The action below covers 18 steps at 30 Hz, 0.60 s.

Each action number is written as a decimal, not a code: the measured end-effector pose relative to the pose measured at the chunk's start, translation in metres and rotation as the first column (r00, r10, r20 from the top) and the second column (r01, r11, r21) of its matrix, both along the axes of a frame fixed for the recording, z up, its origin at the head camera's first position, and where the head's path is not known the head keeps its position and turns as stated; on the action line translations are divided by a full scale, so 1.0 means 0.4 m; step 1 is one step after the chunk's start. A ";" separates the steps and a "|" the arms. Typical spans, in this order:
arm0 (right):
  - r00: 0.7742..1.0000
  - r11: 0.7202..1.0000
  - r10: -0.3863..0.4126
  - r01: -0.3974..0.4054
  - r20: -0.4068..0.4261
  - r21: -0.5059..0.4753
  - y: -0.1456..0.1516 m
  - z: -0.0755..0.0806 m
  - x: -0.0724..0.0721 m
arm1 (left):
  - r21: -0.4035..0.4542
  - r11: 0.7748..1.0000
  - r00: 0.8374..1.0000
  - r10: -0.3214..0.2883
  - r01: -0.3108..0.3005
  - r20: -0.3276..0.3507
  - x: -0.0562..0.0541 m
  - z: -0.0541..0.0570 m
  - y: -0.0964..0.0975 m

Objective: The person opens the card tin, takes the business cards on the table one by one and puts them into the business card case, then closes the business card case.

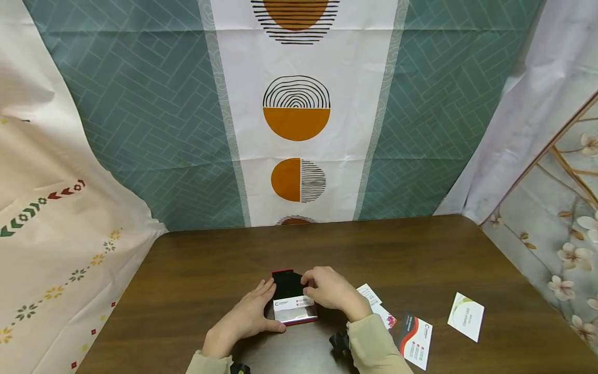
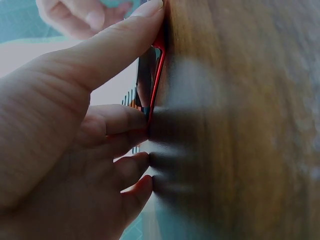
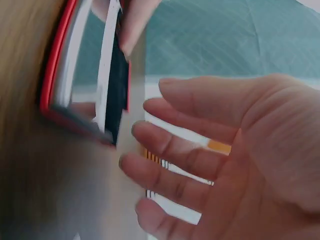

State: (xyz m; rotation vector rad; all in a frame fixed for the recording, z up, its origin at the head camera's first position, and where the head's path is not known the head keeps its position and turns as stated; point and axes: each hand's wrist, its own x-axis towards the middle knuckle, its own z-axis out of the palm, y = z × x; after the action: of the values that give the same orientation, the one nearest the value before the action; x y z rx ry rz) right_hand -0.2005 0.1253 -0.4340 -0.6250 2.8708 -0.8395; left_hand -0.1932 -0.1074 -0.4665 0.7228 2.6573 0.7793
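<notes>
A red-edged card holder [image 1: 286, 284] lies flat on the bench [image 1: 210, 270], black at its far end, glossy grey at its near end; a white, red-printed business card [image 1: 288, 303] lies across its middle

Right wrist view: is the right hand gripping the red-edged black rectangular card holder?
No, a visible gap separates the right hand from the card holder.
</notes>
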 end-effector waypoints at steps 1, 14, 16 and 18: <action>0.999 0.999 -0.041 0.041 0.003 0.003 0.014 0.003 0.009 | 0.000 1.000 1.000 0.002 -0.002 0.000 0.000 -0.002 0.001; 0.878 0.883 -0.464 0.450 0.112 0.132 0.171 -0.009 0.079 | -0.003 1.000 1.000 0.010 -0.010 0.006 0.000 0.000 0.001; 0.857 0.860 -0.503 0.484 0.109 0.165 0.184 -0.009 0.088 | -0.001 1.000 1.000 0.007 -0.007 0.004 0.001 -0.002 0.001; 0.841 0.840 -0.531 0.507 0.102 0.191 0.196 -0.010 0.095 | 0.001 1.000 1.000 0.001 -0.001 -0.001 0.002 -0.004 0.002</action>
State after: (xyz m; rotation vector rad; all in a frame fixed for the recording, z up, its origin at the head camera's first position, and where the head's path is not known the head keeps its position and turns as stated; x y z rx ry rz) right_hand -0.1625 0.2037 -0.4382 0.2535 2.9522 -0.6563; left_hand -0.1925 -0.1065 -0.4679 0.7227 2.6589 0.7801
